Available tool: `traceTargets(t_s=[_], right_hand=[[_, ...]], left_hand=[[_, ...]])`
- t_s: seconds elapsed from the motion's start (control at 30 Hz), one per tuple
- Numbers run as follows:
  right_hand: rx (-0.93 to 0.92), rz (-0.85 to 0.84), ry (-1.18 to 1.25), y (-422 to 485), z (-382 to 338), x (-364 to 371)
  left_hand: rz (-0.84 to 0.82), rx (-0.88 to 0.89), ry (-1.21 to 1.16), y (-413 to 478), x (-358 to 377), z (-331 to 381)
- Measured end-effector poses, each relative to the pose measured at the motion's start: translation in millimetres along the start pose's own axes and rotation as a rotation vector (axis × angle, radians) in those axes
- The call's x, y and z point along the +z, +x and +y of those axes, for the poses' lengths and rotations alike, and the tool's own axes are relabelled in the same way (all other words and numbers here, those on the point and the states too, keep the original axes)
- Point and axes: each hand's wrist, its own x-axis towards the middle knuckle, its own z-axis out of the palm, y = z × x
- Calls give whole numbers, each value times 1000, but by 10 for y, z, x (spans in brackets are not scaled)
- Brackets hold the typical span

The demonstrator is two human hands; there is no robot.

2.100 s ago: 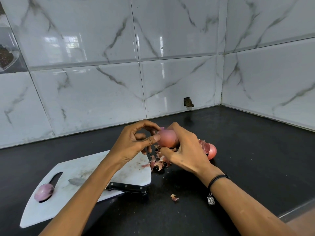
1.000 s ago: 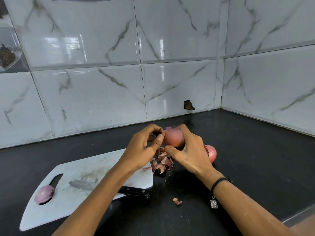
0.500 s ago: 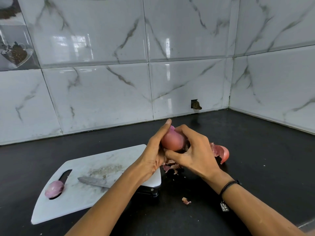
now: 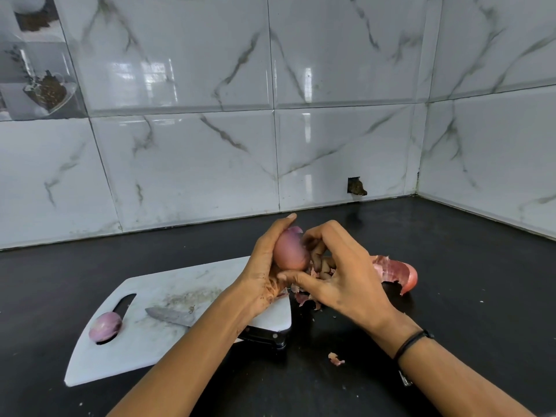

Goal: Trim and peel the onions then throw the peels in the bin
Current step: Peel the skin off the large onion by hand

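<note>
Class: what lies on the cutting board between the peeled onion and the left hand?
In the head view, a knife lies flat on the cutting board between the peeled onion and the left hand, among fine scraps.

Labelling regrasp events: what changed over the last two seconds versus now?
The left hand stopped pinching at the onion and now cradles its left side, one fingertip raised above it. The right hand shifted from gripping over it to picking at its far side, thumb underneath. Unchanged: peeled onion, knife, cutting board, half-skinned onion, peel scraps.
</note>
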Motion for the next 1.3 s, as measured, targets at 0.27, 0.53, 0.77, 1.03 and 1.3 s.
traceTargets(t_s=[0.27,0.53,0.77,1.03,1.3], right_hand=[[44,2,5,-13,0,7],[118,51,1,-14,-32,26],[83,37,104,-8,-54,26],[125,25,188,-15,-39,47],[146,56,139,-5,-83,31]], left_hand=[[-52,-1,104,-5,39,-85],[0,10,63,-2,61,-94],[-32,-5,57,-10,83,-78],[3,-18,36,15,88,-72],[-64,1,-24,18,77,-81]])
